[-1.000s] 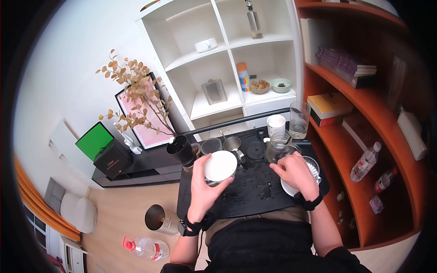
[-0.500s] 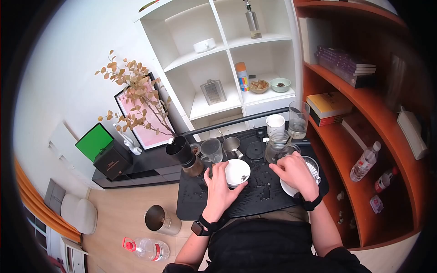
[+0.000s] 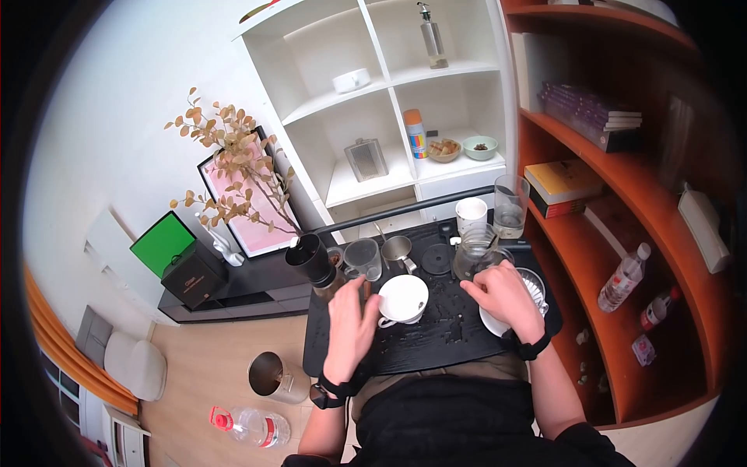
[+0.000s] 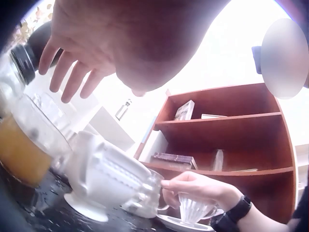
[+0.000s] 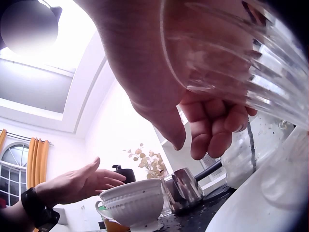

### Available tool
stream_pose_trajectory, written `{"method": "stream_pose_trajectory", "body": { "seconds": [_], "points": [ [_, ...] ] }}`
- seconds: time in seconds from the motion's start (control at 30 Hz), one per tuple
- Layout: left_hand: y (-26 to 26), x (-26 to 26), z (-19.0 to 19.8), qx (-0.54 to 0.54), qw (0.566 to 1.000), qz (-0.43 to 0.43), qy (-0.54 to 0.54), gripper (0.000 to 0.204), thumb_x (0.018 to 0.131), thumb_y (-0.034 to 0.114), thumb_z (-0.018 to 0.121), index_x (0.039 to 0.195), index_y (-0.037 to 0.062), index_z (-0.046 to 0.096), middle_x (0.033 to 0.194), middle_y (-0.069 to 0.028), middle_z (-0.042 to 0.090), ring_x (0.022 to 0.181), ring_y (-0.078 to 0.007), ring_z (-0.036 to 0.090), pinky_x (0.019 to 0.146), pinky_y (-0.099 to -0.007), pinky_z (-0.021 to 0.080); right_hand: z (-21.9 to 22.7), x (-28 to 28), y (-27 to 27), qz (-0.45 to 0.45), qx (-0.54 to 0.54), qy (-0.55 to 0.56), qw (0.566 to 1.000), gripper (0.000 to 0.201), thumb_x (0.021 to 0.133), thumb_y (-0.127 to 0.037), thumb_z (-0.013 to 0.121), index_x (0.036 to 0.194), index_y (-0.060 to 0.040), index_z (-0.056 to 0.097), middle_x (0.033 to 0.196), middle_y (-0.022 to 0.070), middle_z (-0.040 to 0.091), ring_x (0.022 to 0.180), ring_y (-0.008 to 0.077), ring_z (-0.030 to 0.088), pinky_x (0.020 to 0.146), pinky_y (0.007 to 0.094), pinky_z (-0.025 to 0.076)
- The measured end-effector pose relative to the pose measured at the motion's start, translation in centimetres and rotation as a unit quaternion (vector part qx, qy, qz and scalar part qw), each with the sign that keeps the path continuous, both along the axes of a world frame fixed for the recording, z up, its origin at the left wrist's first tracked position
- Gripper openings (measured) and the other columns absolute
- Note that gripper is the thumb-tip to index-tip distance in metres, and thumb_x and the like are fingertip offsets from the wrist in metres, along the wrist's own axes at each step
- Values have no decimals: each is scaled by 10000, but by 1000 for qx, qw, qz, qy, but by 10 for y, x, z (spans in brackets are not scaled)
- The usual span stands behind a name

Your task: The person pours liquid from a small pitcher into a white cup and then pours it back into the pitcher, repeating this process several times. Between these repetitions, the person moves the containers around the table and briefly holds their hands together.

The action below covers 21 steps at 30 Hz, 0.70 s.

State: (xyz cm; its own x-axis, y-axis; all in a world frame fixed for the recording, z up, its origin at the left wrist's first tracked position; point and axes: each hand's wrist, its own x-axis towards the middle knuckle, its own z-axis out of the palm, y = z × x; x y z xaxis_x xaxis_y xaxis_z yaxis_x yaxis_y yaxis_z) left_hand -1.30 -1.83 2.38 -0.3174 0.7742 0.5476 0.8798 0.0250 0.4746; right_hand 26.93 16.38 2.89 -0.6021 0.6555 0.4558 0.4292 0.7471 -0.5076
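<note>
Left hand [image 3: 350,323] has parted from the cup [image 3: 403,292], which it gripped in the earlier frames; the cup has come down and now stands upright on the black table [image 3: 389,350]. The left hand is just beside the cup, thumb and fingers extended and holding nothing. The cup's handle points towards the person; a small dark mark shows on its inner wall. Right hand [image 3: 510,296]: unmoved, its fingers loosely bent around nothing, beside a ribbed glass [image 4: 192,210] on a saucer [image 3: 492,321] and near a glass jug [image 3: 470,255]; whether it touches either glass cannot be told. Beyond the cup stand a steel pitcher [image 3: 396,249] and a clear mug [image 3: 364,255], with a grinder [image 3: 310,258] to their left. Water drops dot the tabletop.
</note>
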Motion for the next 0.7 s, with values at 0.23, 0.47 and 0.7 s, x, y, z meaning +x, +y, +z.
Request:
{"method": "stream_pose_trajectory", "body": {
  "seconds": [0.23,0.47,0.7],
  "points": [
    [-23,-41,-10,-55,991,25,-121,416,1188,238,591,1535,21,669,1476,-231,744,1393,-418,682,1193,-491,519,0,-1,-1,1,-4,-3,1000,447,1040,-291,813,731,27,754,691,227,690,708,434,673,901,467,513],
    [-34,-44,-30,-130,987,-15,-89,716,990,282,849,1621,49,605,1515,-198,730,1436,-394,656,1253,-491,472,1,-2,-1,5,0,-13,1000,443,1040,-286,812,735,30,754,690,231,688,708,438,670,905,469,513],
    [-20,-38,-44,-107,986,23,-124,825,840,295,1036,1532,51,657,1404,-181,754,1374,-356,681,1193,-489,525,1,-2,-1,-3,6,-25,1000,444,1056,-300,803,753,24,791,677,225,702,693,427,677,929,470,526]
  ]
}}
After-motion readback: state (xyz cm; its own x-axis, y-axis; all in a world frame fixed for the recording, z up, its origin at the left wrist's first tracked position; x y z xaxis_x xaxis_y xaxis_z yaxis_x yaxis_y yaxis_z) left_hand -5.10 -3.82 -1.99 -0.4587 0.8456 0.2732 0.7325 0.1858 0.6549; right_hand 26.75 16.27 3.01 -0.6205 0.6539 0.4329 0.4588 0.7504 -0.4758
